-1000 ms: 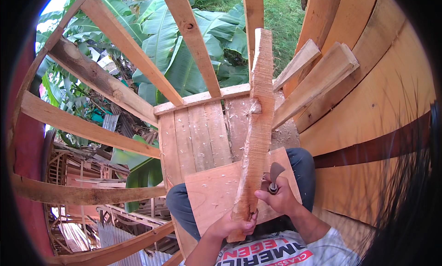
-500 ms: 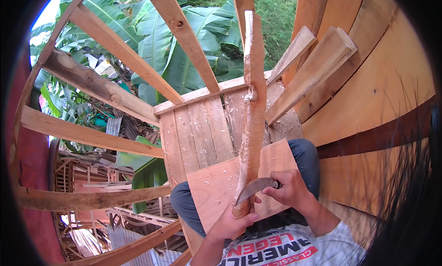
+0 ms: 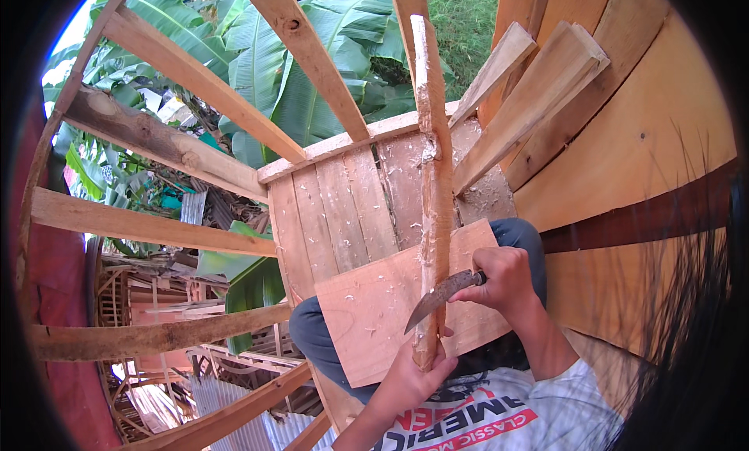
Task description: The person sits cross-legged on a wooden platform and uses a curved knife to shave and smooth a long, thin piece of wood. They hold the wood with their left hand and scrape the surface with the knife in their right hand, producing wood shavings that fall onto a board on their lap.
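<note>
A long rough wooden stick, pale where its bark is cut away, stands up from my lap and reaches far ahead over the plank floor. My left hand is wrapped round its near end. In my right hand is a knife with a broad, curved, stained blade, laid across the stick a little above the left hand. Most of the knife's handle is hidden by the fingers. Under the stick, a flat plywood board rests across my thighs, with a few shavings on it.
Shavings are scattered over the plank floor. Wooden slats form an open railing ahead and left, with banana leaves beyond. Two timber offcuts lean at the right, beside a curved-looking wooden wall.
My right hand and the knife have moved forward along the stick, away from my left hand. The stick's near end has shifted slightly right with my left hand.
</note>
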`<act>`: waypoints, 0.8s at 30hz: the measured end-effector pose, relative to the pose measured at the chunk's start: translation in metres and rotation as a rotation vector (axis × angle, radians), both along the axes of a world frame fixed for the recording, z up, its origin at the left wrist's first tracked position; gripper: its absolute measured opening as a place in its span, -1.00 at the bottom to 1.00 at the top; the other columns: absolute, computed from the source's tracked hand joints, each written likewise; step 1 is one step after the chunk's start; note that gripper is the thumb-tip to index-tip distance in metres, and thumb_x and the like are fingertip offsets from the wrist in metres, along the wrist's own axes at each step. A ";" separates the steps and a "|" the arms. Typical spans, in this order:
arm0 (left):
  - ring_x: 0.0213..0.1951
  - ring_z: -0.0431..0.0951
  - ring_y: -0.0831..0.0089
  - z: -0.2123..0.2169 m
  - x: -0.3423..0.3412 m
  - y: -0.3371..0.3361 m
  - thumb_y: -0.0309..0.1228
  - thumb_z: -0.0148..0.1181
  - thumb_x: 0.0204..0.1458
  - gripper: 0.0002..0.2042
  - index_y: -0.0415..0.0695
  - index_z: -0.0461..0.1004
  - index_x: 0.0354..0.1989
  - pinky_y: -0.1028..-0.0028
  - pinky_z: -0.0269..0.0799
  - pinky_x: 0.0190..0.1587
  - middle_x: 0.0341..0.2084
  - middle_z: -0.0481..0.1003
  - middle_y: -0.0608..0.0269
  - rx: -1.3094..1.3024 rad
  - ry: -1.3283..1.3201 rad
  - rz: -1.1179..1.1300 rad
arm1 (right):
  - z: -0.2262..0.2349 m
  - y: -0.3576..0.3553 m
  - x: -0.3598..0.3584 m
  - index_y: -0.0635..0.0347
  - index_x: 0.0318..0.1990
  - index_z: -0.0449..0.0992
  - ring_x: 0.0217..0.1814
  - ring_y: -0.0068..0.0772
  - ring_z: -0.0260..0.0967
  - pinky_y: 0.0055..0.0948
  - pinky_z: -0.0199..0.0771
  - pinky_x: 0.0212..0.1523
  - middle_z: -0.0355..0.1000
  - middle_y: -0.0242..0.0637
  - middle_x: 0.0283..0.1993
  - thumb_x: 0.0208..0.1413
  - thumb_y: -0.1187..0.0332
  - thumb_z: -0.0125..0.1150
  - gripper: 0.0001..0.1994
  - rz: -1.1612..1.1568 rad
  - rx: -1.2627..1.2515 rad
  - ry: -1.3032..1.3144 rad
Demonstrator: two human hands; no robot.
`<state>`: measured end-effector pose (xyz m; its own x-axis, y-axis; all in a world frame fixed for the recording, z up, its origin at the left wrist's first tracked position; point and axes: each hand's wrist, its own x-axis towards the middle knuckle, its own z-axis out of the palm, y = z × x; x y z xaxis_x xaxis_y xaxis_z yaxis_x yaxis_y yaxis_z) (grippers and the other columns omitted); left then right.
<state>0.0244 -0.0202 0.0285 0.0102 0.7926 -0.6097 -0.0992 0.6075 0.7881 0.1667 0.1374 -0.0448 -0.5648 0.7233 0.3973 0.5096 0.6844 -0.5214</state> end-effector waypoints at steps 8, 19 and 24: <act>-0.56 0.21 0.70 -0.006 0.007 -0.015 -0.54 0.19 0.01 -0.60 -0.24 0.25 0.03 0.63 0.17 -0.46 -0.63 0.20 0.49 0.020 -0.144 -0.085 | -0.026 0.052 0.020 0.31 -0.71 0.28 -0.67 0.02 0.27 -0.23 0.24 -0.63 0.25 -0.04 -0.72 -0.10 -0.32 0.13 -0.28 -0.444 -0.385 0.162; -0.56 0.22 0.71 -0.005 -0.023 -0.004 -0.52 0.23 -0.02 -0.55 -0.27 0.21 0.04 0.66 0.17 -0.48 -0.59 0.25 0.46 0.076 -0.105 0.246 | 0.019 -0.016 0.004 0.24 -0.69 0.40 -0.61 -0.04 0.38 -0.25 0.33 -0.58 0.26 -0.08 -0.74 -0.16 -0.26 0.24 -0.37 -0.017 -0.426 0.021; -0.60 0.16 0.69 -0.012 -0.017 -0.001 -0.48 0.23 -0.01 -0.55 -0.27 0.23 0.05 0.62 0.14 -0.52 -0.63 0.21 0.47 0.074 0.097 0.000 | 0.016 -0.032 -0.011 0.20 -0.70 0.43 -0.66 -0.10 0.38 -0.29 0.37 -0.60 0.30 -0.15 -0.76 -0.28 -0.30 0.29 -0.37 0.078 -0.303 -0.015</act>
